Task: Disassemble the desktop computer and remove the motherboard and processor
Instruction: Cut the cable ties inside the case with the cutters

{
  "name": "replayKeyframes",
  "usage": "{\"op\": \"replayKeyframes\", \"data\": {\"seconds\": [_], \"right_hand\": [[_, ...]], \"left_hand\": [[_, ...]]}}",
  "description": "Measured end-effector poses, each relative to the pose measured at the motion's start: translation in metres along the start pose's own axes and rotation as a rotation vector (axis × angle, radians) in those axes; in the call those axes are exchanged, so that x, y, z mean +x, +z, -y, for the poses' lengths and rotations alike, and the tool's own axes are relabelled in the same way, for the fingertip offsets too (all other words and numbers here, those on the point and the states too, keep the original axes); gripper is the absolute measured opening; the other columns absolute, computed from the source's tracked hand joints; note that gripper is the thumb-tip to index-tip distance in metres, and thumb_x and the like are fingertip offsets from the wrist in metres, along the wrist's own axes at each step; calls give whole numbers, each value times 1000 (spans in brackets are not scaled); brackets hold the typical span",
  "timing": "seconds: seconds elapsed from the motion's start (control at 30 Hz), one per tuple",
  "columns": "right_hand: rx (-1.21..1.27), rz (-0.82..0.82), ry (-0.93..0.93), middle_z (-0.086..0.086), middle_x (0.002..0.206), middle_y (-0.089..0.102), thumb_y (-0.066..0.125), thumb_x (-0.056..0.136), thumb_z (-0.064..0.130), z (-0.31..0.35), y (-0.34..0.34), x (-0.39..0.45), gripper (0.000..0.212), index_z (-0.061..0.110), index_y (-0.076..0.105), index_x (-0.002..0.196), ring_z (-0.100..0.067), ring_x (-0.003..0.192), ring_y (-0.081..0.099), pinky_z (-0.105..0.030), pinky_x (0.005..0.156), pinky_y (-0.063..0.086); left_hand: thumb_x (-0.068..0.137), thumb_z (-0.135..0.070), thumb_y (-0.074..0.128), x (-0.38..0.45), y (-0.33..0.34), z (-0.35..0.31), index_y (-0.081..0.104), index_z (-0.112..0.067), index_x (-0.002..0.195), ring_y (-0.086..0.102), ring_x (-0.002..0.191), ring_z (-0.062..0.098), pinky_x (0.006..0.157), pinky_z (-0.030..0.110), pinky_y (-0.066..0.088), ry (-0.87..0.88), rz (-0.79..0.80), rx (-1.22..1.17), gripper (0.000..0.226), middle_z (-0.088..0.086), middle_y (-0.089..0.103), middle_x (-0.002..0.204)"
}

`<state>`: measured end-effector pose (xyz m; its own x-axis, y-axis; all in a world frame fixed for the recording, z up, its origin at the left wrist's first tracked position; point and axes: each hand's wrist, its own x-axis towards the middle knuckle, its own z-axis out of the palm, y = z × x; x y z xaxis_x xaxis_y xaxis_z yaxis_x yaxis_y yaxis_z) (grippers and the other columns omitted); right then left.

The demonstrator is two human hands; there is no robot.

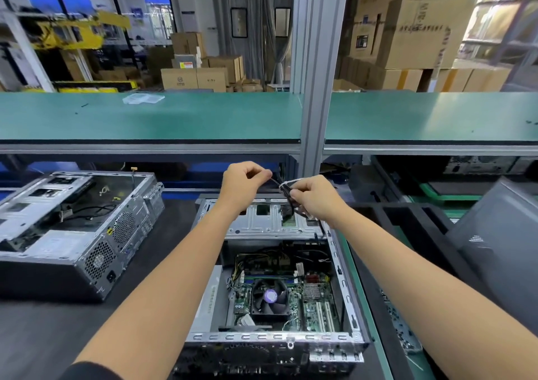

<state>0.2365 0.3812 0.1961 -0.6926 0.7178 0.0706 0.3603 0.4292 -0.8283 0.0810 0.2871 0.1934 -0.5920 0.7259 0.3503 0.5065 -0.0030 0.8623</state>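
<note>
Nearest, the open desktop case (270,341) still holds the motherboard (314,304) under its cooler fan (270,295). Beyond, above the drive cage (262,222), the left hand (243,183) pinches a thin tie and the right hand (313,196) grips a cable bundle (288,202). Cable clearing seems underway; next, the bundle likely needs freeing.
</note>
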Motion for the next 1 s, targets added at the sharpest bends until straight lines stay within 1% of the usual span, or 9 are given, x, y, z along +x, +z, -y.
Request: {"op": "replayKeyframes", "data": {"seconds": [0.1, 0.2, 0.27, 0.37, 0.53, 0.7, 0.83, 0.93, 1.0], "right_hand": [[94, 17, 6, -5, 73, 65, 51, 95, 3, -3, -2, -1, 24, 11, 72, 84, -12, 60, 54, -23, 57, 43], [315, 78, 43, 1, 68, 70, 44, 96, -4, -4, 0, 0, 31, 18, 64, 88, -6, 56, 58, -15, 49, 41], [447, 146, 100, -1, 69, 70, 42, 99, -1, -6, 5, 2, 27, 14, 63, 91, -7, 52, 55, -16, 44, 37], [498, 206, 129, 1, 67, 63, 50, 101, 16, -14, 17, 3, 21, 11, 66, 88, -8, 51, 47, -17, 45, 36], [606, 120, 176, 2, 58, 58, 60, 94, 14, -16, 29, 5, 13, 7, 67, 85, -11, 51, 42, -19, 43, 35], [688, 175, 159, -2, 59, 57, 62, 91, 9, 0, 42, 7, 8, 6, 64, 84, -14, 52, 52, -21, 48, 42], [768, 252, 137, -4, 60, 57, 60, 93, 5, 21, 68, 0, 11, 5, 61, 82, -13, 48, 52, -20, 45, 43], [839, 285, 135, -4, 66, 60, 58, 94, 2, 39, 86, -3, 9, -1, 63, 88, -11, 46, 54, -19, 43, 44], [869, 277, 143, -3, 73, 62, 57, 94, -1, 52, 94, -2, 14, -11, 63, 102, -11, 46, 54, -19, 42, 44]], "left_hand": [[85, -6, 70, 2, -3, 4, 68, -18, 91, 60, 75, 2, 70, 13, 48, -57, 32, -263, 13, -3, 66, 84], [85, 0, 67, 0, 1, 7, 66, -16, 94, 63, 79, 4, 74, 15, 50, -122, 37, -378, 18, 0, 65, 89], [86, 1, 66, -2, 7, 7, 66, -14, 91, 64, 74, 4, 72, 16, 50, -154, 34, -388, 16, 0, 65, 86], [86, -2, 66, -5, 16, 7, 67, -15, 88, 63, 69, 1, 70, 15, 50, -178, 26, -341, 12, -2, 66, 81], [88, -23, 68, -15, 16, 19, 63, -17, 98, 58, 86, 6, 73, 15, 46, -234, -105, -174, 13, -3, 62, 96], [96, -36, 55, -32, -8, 35, 65, -11, 91, 58, 67, 10, 67, 24, 47, -398, -84, -205, 27, -2, 65, 77], [94, -43, 57, -39, -22, 34, 67, -7, 82, 64, 62, 13, 67, 26, 52, -367, -50, -288, 38, 6, 70, 72], [92, -43, 58, -39, -38, 32, 68, 1, 92, 59, 59, 13, 68, 24, 51, -321, 70, -379, 46, 7, 66, 75], [96, -38, 55, -38, -52, 33, 68, 1, 99, 53, 57, 11, 63, 22, 49, -292, 125, -423, 41, 1, 64, 72]]}}
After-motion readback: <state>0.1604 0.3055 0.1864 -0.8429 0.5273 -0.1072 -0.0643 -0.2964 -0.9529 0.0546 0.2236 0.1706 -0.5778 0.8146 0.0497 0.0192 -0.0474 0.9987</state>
